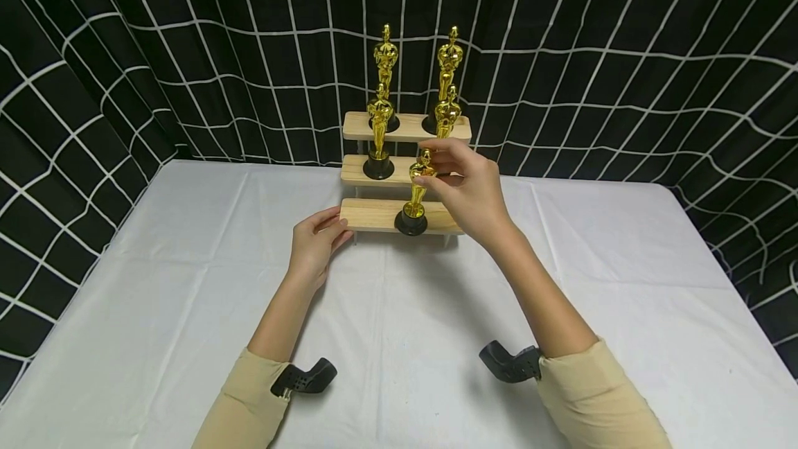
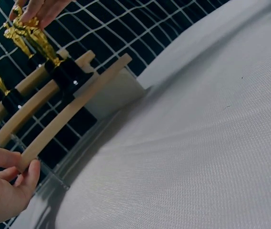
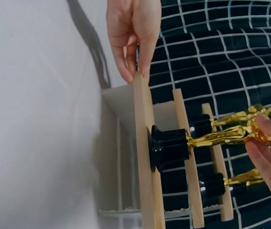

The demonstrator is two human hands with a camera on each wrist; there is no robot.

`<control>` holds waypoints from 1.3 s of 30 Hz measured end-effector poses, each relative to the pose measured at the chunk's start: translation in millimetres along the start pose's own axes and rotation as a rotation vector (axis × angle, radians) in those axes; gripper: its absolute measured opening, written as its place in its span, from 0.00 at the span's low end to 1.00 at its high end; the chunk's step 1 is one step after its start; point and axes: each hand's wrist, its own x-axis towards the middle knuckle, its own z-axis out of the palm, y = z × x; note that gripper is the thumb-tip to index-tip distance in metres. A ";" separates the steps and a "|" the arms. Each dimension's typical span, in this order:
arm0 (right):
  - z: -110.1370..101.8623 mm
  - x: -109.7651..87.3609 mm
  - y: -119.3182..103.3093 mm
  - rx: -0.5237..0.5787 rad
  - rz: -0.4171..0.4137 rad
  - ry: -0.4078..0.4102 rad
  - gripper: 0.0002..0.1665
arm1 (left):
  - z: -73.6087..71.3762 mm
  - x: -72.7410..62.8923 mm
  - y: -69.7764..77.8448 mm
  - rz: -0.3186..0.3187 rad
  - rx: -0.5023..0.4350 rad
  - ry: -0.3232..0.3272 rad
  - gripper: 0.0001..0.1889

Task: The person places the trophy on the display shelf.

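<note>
My right hand [image 1: 467,189] pinches a gold trophy figurine [image 1: 414,203] by its upper body, thumb on one side and fingers on the other. The figurine's round black base [image 3: 169,148] is at the lowest step of a three-step wooden display stand [image 1: 368,215]; in the head view it overlaps that step's front edge. My left hand [image 1: 314,244] grips the left end of this lowest step, with thumb and fingers around the board, as the left wrist view [image 2: 11,186] of the hand also shows.
Two figurines stand on the top step, one at the left [image 1: 386,64] and one at the right [image 1: 449,61]. The middle step holds another at the left [image 1: 379,123] and one at the right [image 1: 446,115], partly behind my right hand. A white cloth [image 1: 399,338] covers the table; a black gridded curtain [image 1: 249,54] hangs behind.
</note>
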 end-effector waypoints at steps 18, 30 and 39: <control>26.8 15.5 -3.9 -0.002 0.003 -0.025 0.26 | 0.3 0.6 -0.3 -0.014 -0.016 0.014 0.22; 38.6 25.9 -4.9 0.029 -0.015 -0.040 0.25 | 1.3 2.0 -0.8 -0.025 -0.020 0.021 0.22; 43.5 27.8 -4.4 0.035 -0.009 -0.050 0.26 | 1.3 1.3 -0.1 -0.025 -0.030 0.019 0.22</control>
